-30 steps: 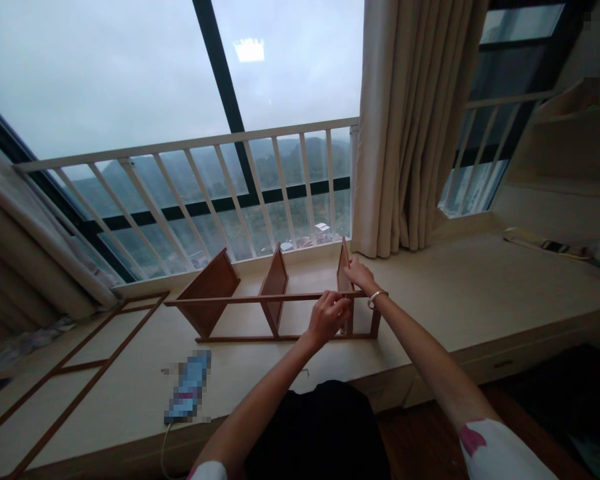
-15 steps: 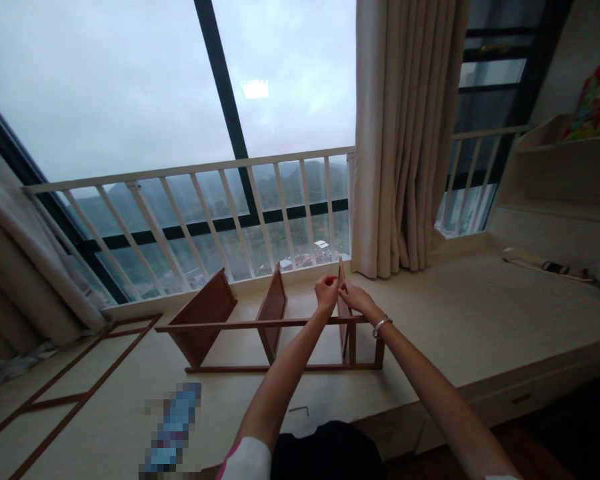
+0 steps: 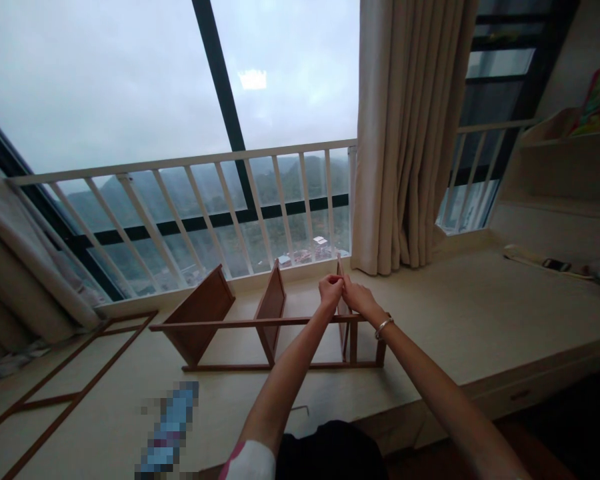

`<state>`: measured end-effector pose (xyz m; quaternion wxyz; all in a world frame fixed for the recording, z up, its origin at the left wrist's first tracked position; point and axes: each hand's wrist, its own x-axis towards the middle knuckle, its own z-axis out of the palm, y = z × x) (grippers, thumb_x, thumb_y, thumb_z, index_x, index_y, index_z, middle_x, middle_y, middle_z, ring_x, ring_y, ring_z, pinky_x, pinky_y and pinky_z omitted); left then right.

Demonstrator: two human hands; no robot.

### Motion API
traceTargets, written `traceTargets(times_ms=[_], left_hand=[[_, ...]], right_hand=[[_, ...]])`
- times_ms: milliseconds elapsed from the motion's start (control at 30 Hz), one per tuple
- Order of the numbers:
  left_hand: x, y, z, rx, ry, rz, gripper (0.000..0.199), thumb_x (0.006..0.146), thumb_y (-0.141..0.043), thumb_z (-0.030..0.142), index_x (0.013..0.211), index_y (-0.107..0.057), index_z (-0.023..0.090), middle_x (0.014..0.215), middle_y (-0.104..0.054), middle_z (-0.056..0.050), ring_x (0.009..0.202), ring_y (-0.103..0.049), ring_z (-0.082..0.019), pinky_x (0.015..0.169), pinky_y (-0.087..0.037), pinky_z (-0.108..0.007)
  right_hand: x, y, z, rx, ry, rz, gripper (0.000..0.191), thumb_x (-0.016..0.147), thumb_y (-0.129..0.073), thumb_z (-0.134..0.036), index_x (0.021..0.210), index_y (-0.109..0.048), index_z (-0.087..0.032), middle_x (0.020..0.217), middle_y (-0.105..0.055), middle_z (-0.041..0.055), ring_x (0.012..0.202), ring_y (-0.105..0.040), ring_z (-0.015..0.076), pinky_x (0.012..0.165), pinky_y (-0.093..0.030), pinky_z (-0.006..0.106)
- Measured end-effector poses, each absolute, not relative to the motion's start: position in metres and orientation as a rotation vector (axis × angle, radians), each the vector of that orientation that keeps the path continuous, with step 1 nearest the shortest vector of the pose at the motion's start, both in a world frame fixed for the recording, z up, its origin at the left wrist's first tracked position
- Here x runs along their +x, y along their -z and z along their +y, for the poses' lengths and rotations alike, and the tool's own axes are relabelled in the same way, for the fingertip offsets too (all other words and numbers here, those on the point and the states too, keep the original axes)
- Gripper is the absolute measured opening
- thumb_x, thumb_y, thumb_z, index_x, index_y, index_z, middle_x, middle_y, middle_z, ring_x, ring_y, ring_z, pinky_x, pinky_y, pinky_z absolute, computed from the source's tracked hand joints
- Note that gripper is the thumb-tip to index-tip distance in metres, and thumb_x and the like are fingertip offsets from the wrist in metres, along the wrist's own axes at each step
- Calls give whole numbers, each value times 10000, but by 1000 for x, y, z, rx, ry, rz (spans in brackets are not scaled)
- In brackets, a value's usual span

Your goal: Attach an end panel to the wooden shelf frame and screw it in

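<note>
Both hands, left and right, meet with curled fingers at the rack's right-hand shelf; what they pinch is unclear. The rack lies on the ledge, beside the railing.

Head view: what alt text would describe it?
Left hand and right hand meet at the rightmost panel of a wooden shelf unit on a pale window ledge; an L-shaped rod and ladder-like frame lie nearby.
</note>
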<state>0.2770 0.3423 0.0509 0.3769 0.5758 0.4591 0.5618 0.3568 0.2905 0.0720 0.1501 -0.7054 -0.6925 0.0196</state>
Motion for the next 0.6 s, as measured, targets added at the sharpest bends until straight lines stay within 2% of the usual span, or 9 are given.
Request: traceTargets(times_ms=[600], left_hand=[[273,-43,348,1581,-1427,1163,133,596,-511,167,683,-603,128,642,-606,-20,643,-541,-110,637,-415,-235]], right_hand=[[354,-67,295,-2040,-2,-1991,310,858,-216,-252,1139,-303,-153,879,-586,134,849,-558,214,696,-394,304]])
